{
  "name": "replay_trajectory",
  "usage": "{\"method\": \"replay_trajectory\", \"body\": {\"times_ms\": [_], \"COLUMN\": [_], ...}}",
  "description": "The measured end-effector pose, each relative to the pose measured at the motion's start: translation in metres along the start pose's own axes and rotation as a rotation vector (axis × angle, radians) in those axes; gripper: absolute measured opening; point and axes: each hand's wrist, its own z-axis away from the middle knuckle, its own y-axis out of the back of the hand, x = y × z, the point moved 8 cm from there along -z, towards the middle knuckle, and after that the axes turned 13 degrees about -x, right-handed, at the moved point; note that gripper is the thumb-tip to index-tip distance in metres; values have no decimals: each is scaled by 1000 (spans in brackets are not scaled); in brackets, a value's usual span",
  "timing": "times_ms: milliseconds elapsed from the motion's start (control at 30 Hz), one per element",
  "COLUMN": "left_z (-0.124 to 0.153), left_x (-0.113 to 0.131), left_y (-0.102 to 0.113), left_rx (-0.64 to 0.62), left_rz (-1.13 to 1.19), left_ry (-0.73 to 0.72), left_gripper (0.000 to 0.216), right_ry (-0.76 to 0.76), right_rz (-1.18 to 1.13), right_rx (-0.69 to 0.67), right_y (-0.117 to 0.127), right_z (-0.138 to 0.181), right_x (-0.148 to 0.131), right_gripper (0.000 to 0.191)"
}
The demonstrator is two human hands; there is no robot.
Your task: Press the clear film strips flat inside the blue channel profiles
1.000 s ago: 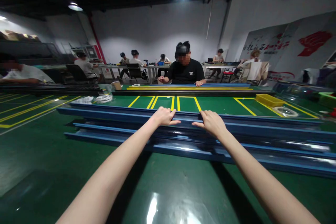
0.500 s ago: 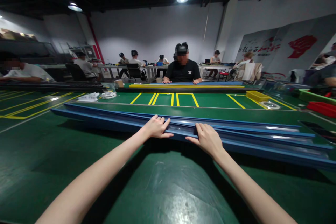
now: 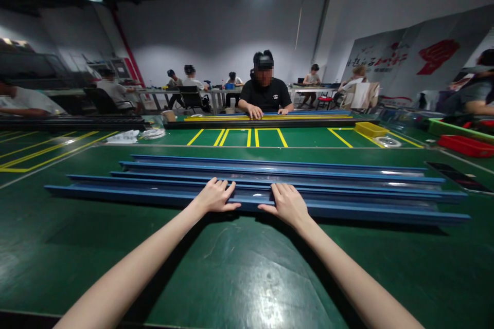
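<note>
Both my hands grip the nearest of several long blue channel profiles, which lies across the green table in front of me. My left hand has its fingers hooked over into the trough and its thumb on the near wall. A short gap to the right, my right hand holds the same profile in the same way. Directly behind it, roughly parallel, are more blue profiles, with shiny inner faces. The undersides of the held profile are hidden, and my fingertips are partly out of sight inside it.
Across the green table, a person in a black shirt has hands by yellow and black strips. Yellow tape lines mark the surface. On the right are a yellow tray, a red bin and a dark phone-like slab.
The held profile has swung from slanting to nearly level and come nearer on its left side, apart from those behind. My hands moved slightly left with it. The person opposite shifted a hand.
</note>
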Motion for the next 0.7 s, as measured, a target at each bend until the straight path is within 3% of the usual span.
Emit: {"method": "replay_trajectory", "body": {"times_ms": [333,467,533,700], "left_z": [12,19,24,46], "left_x": [3,-2,-9,-32], "left_y": [-12,-17,-20,-27], "left_rx": [11,34,51,61], "left_rz": [14,14,16,21], "left_ry": [-15,-11,-17,-34], "left_gripper": [65,63,62,57], "right_ry": [-21,80,99,-24], "right_rz": [-119,-184,-183,-71], "right_rx": [-81,-116,-120,-155], "right_y": [-14,-12,-9,-15], "right_z": [4,14,24,59], "right_x": [-11,-7,9,86], "right_gripper": [68,56,53,44]}}
